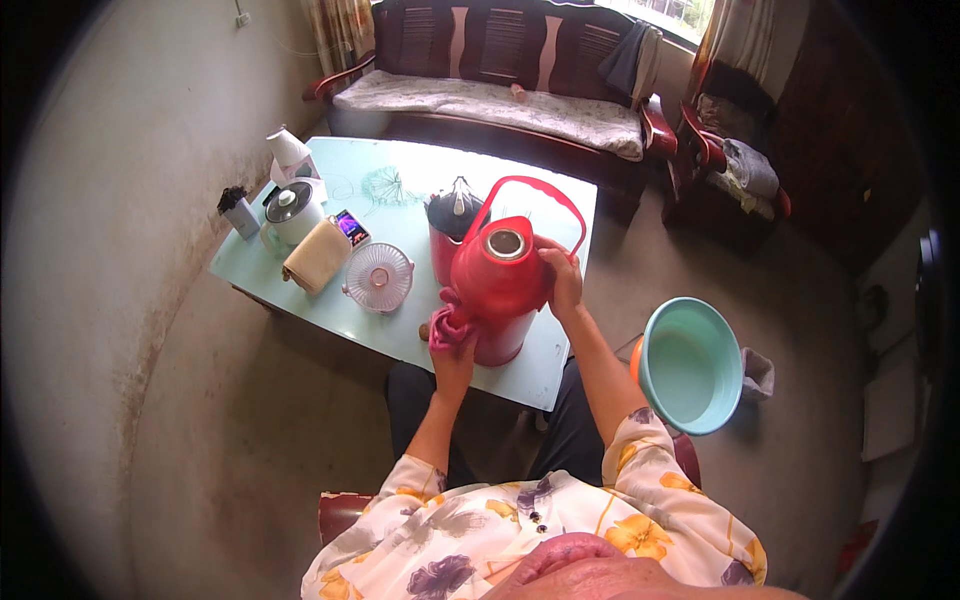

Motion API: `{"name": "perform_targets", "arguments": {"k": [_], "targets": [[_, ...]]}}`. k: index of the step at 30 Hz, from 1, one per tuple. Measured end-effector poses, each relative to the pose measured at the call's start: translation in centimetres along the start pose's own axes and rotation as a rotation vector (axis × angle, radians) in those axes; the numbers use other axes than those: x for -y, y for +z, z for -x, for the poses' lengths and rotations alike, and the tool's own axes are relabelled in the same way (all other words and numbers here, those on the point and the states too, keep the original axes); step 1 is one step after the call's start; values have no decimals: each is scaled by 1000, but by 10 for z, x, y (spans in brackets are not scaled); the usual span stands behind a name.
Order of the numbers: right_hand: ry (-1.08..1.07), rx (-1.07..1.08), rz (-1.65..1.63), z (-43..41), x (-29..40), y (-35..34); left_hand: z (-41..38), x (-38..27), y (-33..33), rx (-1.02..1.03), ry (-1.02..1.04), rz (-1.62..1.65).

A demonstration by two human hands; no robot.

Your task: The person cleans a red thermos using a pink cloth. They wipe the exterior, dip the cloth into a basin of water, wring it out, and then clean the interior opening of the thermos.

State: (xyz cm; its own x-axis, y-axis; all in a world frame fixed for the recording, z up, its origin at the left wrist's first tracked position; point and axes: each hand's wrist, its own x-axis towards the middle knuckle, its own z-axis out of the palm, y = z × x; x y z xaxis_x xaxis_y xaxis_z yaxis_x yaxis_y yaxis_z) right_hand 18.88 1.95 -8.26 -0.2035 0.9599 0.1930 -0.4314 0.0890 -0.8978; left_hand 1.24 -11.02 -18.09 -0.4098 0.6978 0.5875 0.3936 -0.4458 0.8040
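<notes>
A red vacuum flask point(501, 289) stands at the near right of the glass-topped table point(390, 334), its metal-rimmed mouth uncovered and its loop handle raised. Bunched in my left hand point(454, 367) is a pink cloth point(450, 328), pressed against the flask's left side. My right hand point(564, 279) grips the flask's right side below the handle, with some fingers hidden behind it. Close behind the flask is a red and black kettle point(444, 251), partly covered from view. A small brown round object point(424, 331) shows beside the cloth; I cannot tell what it is.
On the table's left are a clear ribbed fan-like object point(379, 277), a tan wallet point(318, 255), a lit phone point(351, 226), a white electric pot point(292, 214) and a tissue roll point(285, 146). A turquoise basin point(690, 367) stands right; a wooden sofa point(487, 112) is beyond.
</notes>
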Motion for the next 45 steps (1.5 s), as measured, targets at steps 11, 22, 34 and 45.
{"name": "perform_targets", "arguments": {"k": [11,22,34,45], "targets": [[13,34,-4,9,2,2,53,53,7,41,-185,101],[-13,-9,-11,3,0,2,38,19,14,-11,-201,1],[7,24,0,4,1,2,62,44,24,-113,-68,-107],[7,6,16,6,-1,-1,-9,-2,-4,15,243,-230]]}}
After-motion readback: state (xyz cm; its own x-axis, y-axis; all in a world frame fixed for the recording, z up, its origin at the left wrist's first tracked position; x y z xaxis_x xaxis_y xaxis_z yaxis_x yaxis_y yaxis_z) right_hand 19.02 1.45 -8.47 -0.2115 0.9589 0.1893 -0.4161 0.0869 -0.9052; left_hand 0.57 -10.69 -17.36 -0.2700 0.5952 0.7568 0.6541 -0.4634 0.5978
